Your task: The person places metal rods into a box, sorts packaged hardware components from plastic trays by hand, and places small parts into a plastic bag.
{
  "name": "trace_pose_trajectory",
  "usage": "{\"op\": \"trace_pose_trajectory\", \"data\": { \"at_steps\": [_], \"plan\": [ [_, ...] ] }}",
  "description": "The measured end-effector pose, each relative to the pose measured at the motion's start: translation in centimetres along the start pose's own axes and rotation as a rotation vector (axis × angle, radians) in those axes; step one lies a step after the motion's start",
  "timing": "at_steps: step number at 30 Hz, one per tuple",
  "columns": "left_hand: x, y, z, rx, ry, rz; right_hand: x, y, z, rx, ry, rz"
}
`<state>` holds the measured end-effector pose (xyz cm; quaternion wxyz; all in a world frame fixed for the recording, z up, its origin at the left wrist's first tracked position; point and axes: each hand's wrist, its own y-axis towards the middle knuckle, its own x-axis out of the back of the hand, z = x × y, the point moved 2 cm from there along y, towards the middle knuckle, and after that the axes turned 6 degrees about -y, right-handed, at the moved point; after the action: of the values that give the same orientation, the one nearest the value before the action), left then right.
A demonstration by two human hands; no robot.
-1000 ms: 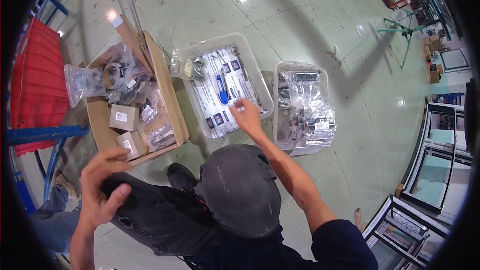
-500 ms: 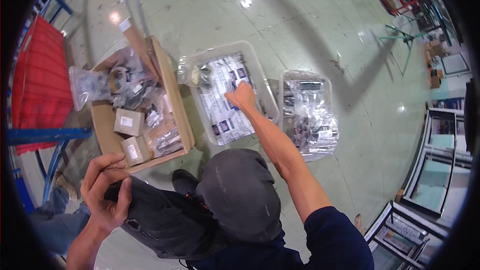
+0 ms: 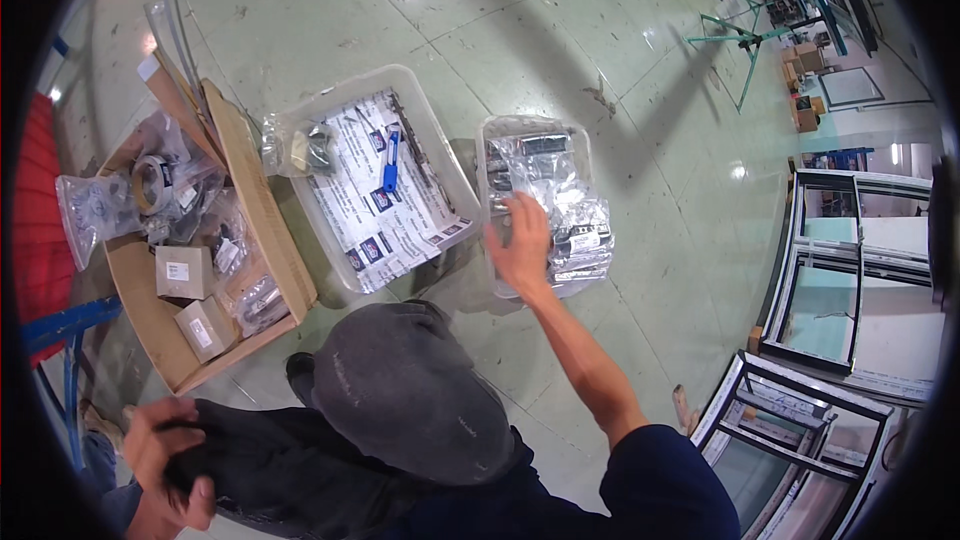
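Note:
My right hand (image 3: pixel 522 245) is over the left side of a clear plastic bin (image 3: pixel 483 155), fingers apart and nothing visible in them. Clear plastic packages (image 3: pixel 570 210) with dark and silvery contents fill that bin; whether my fingertips touch them, I cannot tell. To its left, a larger translucent bin (image 3: pixel 440 135) bears a printed white sheet (image 3: pixel 350 180). On the sheet lies a blue utility knife (image 3: pixel 391 165). My left hand (image 3: pixel 165 465), slightly blurred, hangs by my left knee, fingers loosely bent and apart, holding nothing.
A cardboard box (image 3: pixel 262 205) at the left holds small cartons (image 3: pixel 184 272), a tape roll (image 3: pixel 152 185) and plastic bags. A bag (image 3: pixel 312 148) hangs over the larger bin's left rim. Framed panels (image 3: pixel 815 280) stand at the right; a blue metal frame (image 3: pixel 75 325) is at the left.
My right hand has left the blue knife on the sheet and moved right to the bin of packages. My left hand has lowered slightly. The whole view has shifted, with things appearing further left.

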<state>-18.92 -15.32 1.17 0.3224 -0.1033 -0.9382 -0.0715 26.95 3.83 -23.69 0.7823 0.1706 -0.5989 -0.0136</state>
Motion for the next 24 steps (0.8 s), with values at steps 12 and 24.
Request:
{"op": "trace_pose_trajectory", "data": {
  "at_steps": [12,24],
  "plan": [
    [-1.0,-0.4,1.3,-0.322,0.204,0.206,1.1,9.0,-10.6,-0.233,-0.165,-0.094],
    [-0.1,-0.7,2.9,-0.588,0.284,0.284,9.7,15.6,-11.0,0.071,-0.2,-0.225]
  ]
}}
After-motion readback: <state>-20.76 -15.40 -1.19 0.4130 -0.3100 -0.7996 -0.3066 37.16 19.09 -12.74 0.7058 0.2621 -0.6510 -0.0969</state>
